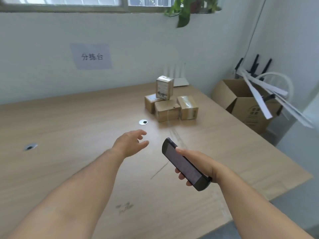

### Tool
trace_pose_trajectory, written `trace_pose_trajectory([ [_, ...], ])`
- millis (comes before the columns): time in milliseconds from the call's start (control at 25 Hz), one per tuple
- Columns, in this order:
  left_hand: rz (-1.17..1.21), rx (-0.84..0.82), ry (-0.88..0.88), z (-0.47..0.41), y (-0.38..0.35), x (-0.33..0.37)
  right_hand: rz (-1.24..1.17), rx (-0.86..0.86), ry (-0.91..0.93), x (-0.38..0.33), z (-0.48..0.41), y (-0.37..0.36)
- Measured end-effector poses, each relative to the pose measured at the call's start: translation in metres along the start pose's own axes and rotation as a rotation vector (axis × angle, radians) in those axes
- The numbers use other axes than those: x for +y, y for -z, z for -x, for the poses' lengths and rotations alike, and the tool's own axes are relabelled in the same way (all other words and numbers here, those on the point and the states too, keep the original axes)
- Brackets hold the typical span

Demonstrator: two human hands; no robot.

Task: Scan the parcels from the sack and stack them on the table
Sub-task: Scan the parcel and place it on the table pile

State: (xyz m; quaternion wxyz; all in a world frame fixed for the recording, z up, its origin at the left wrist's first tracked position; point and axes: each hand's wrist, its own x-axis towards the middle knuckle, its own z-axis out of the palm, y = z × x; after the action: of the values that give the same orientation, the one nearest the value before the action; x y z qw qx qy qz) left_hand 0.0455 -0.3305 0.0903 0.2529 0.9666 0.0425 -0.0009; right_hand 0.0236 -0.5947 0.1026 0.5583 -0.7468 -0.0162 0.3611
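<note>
1. Currently the left hand is empty, fingers loosely spread, short of the parcels. The right hand is clamped round the scanner.
2. Risk: the top parcel stands upright on three others, so a nudge could topple it.
3. Sack not in view.
4. Wood table, cable hole just before the parcels, router behind them, open carton off to their right, white wall with a sign.
</note>
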Motion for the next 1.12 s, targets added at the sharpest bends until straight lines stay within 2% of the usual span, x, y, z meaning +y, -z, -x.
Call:
trace_pose_trajectory([
  [280,0.011,-0.050,-0.096,-0.109,-0.015,0.045,-0.072,0.115,-0.022,-0.025,-0.038,0.075],
  [680,-0.136,-0.073,-0.093,-0.234,-0.085,0.138,-0.112,0.061,-0.037,-0.011,-0.123,0.217],
  [840,-0.220,-0.088,0.016,-0.291,-0.121,0.179,-0.114,0.003,-0.043,-0.007,-0.161,0.280],
  [1120,-0.324,-0.030,0.351,-0.386,-0.168,0.212,-0.148,-0.040,-0.025,-0.002,-0.215,0.359],
])
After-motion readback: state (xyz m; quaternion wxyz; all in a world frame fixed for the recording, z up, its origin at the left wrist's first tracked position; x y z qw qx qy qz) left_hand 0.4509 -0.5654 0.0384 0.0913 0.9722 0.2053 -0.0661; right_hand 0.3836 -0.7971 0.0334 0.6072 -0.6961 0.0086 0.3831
